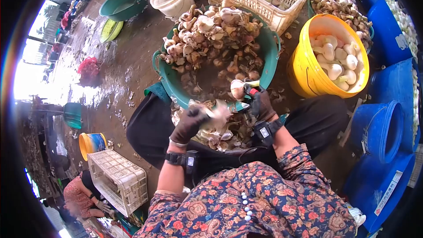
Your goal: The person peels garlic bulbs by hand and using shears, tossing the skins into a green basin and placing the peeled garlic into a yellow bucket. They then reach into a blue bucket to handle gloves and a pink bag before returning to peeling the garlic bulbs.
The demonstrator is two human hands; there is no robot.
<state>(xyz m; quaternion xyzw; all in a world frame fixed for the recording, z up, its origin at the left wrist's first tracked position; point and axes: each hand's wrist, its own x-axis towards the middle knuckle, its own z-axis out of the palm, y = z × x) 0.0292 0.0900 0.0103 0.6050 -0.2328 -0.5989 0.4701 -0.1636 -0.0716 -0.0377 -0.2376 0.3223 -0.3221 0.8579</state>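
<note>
My left hand (191, 123), in a dark glove, is closed and blurred by motion. A pale pinkish, papery piece (217, 114) smears at its fingertips; it looks like garlic skin. My right hand (261, 106), gloved too, is closed at the near rim of a green tub (164, 77). At its fingers is a garlic bulb (238, 89) with its stem on. A tool with a red part (252, 91) is in the same hand, its shape mostly hidden. Unpeeled garlic (216, 31) is heaped in the tub. Loose skins (220, 136) lie between my legs.
To the right stands a yellow bucket (304, 68) of peeled garlic, with a blue bucket (372, 125) below it. A cream crate (264, 7) and a white bucket (169, 11) stand behind the tub. At lower left, another person (81, 194) works beside a crate (116, 180).
</note>
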